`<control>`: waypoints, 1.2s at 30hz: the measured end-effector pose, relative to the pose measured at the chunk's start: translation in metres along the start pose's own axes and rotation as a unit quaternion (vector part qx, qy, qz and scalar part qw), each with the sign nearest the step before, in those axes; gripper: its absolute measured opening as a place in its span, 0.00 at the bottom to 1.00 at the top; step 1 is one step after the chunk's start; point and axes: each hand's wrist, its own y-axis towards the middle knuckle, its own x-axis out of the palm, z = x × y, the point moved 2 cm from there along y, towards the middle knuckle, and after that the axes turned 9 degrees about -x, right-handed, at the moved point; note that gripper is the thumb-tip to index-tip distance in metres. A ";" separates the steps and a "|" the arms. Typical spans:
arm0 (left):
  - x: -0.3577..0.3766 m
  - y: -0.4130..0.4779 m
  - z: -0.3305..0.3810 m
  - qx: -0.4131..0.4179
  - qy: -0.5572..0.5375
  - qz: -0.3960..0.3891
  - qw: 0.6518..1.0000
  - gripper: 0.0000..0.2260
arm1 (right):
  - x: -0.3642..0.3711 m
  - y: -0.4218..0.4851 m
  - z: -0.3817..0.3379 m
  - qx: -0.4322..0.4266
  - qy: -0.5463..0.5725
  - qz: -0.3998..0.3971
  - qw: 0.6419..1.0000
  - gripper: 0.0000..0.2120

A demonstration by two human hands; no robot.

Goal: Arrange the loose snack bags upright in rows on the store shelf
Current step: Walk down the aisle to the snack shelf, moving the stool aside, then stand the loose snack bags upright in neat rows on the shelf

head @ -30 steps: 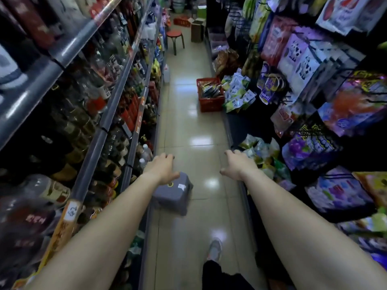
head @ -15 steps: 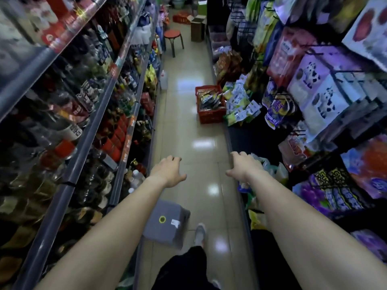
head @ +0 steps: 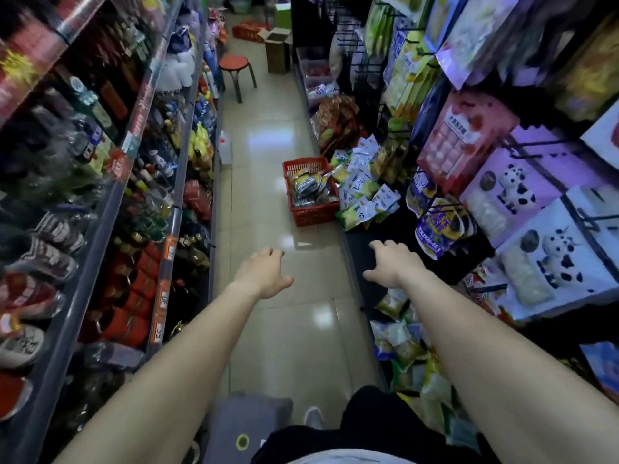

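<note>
Closed on the basket [head: 315, 214] since a second ago, with the stool [head: 248, 420] dropped from ahead of the left hand [head: 264, 274] to the bottom of view, well short of the basket. Still the approach step: nothing picked up, no row begun. Loose bags [head: 363, 192] heaped just right of the basket on the low shelf [head: 376, 239], tumbled and overlapping, none clearly upright. More of them inside the basket, and more again on the same side but well nearer than the basket, under the right forearm. Left hand out front, palm down, short of the basket and slightly left of it, fingers loosely spread and bent, gripping nothing. Right hand [head: 390, 266] level with it, short of the basket and to its right, over the shelf edge, palm down, fingers relaxed and drooping, likewise empty. Both arms near straight, stretched forward side by side. Next, by judgement: further forward, down to the heap right of the basket, one bag taken by its top edge, stood on its base against the back of the shelf. Limp packs, likely to slump without a neighbour; best to start at one end.
</note>
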 end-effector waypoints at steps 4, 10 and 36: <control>-0.022 0.061 0.016 0.010 0.007 -0.009 1.000 0.31 | -0.024 0.061 0.009 -0.003 0.011 0.002 1.000 0.35; -0.055 0.154 0.047 0.011 0.033 -0.013 0.999 0.31 | -0.049 0.150 0.033 -0.003 0.025 0.000 1.000 0.32; -0.062 0.278 0.251 0.402 0.234 -0.097 0.880 0.33 | -0.030 0.097 0.102 0.362 0.268 0.072 0.890 0.35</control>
